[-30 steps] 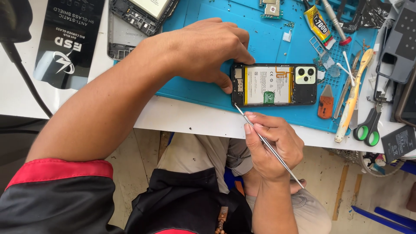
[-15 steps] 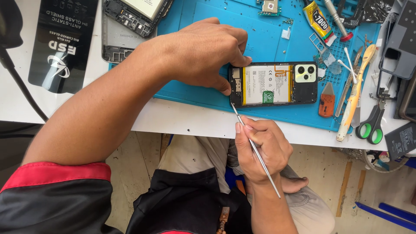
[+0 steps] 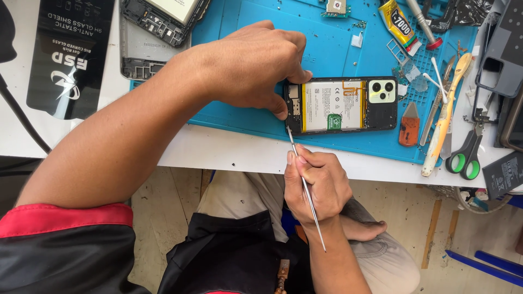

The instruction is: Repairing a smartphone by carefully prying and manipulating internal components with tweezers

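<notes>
An opened black phone [image 3: 376, 117] lies back-up on a blue work mat [image 3: 239, 117], its white battery and camera block showing. My left hand [image 3: 250, 68] presses on the phone's left end, thumb and fingers pinching that edge. My right hand [image 3: 316, 182] sits below the table's edge and holds a thin metal pry tool [image 3: 305, 188] like a pen. The tool's tip touches the phone's lower left corner.
Right of the phone lie an orange scraper [image 3: 408, 126], a yellow-handled tool [image 3: 447, 117], green-handled scissors [image 3: 466, 158] and a glue tube [image 3: 399, 23]. Another opened phone [image 3: 163, 19] and a black screen-protector pack [image 3: 68, 54] sit at the upper left. My knees are under the white table [image 3: 239, 152].
My right hand has kept the pry tool at the phone's lower left corner, with the tool standing a little steeper. The left hand stays pressed on the phone.
</notes>
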